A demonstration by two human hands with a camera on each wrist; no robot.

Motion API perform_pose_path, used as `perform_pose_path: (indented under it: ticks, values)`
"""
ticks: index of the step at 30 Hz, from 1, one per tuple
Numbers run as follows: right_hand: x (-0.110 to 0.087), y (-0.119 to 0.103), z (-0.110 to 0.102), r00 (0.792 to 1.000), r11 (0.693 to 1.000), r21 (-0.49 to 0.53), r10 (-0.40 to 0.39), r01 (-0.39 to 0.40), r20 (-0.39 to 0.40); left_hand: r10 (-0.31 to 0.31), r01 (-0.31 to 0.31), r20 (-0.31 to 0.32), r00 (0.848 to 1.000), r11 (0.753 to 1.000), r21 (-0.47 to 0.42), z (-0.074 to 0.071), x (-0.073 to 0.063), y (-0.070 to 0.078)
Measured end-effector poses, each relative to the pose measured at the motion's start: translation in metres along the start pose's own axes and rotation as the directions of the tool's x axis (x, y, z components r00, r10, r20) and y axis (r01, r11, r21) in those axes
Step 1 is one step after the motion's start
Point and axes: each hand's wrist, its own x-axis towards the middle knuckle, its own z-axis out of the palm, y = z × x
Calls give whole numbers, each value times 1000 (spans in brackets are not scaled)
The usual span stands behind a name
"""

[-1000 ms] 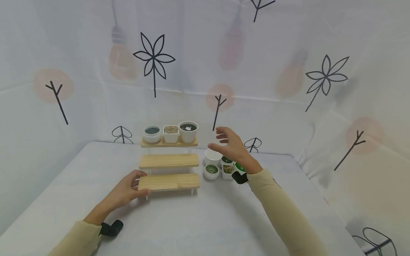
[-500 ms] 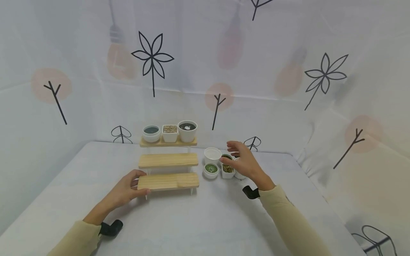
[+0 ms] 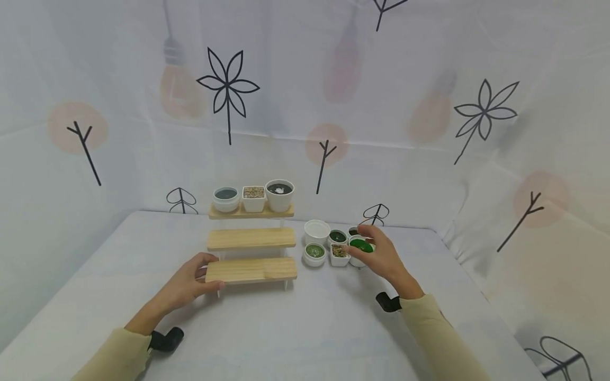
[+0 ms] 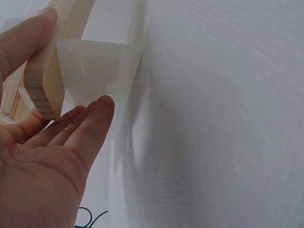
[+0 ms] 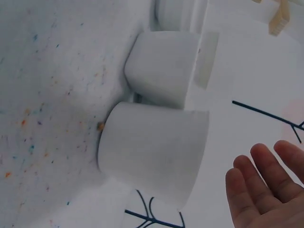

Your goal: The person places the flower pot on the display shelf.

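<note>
A three-tier stand with wooden boards (image 3: 251, 270) and pale supports stands left of centre. My left hand (image 3: 182, 284) holds the left end of its lowest board, the thumb at the front edge and the fingers behind. In the left wrist view that thumb lies against the wooden board (image 4: 50, 71), with the fingers beside a translucent support (image 4: 97, 69). My right hand (image 3: 385, 259) hovers with spread fingers over a white cup with bright green contents (image 3: 360, 245). The right wrist view shows a round white cup (image 5: 154, 149) apart from the relaxed fingers (image 5: 266, 164).
Left of that cup stand a square pot with speckled filling (image 3: 339, 259), two bowls with green contents (image 3: 314, 256) (image 3: 337, 237) and a larger white cup (image 3: 316, 228). The top board carries three filled white pots (image 3: 280, 201). A patterned cloth (image 3: 267, 159) hangs behind.
My right hand has moved right and down, away from beside the top tier to over the bright green cup. The left hand stays at the lowest board.
</note>
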Motion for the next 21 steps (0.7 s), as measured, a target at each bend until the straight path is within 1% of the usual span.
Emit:
perform_pose_path:
  ticks: [7,11,21]
  values:
    - [-3,16,-1,999,999,-6,50,-50,-14,1,-1,-3,1000,1000,-5,1,0,-3]
    - [-3,21,0,997,997,-20,80,-80,-6,0,0,-1,1000,1000,-7,1,-1,-3]
    - [-2,33,0,994,994,15,108,-109,13,-5,5,-3,1000,1000,12,0,0,2]
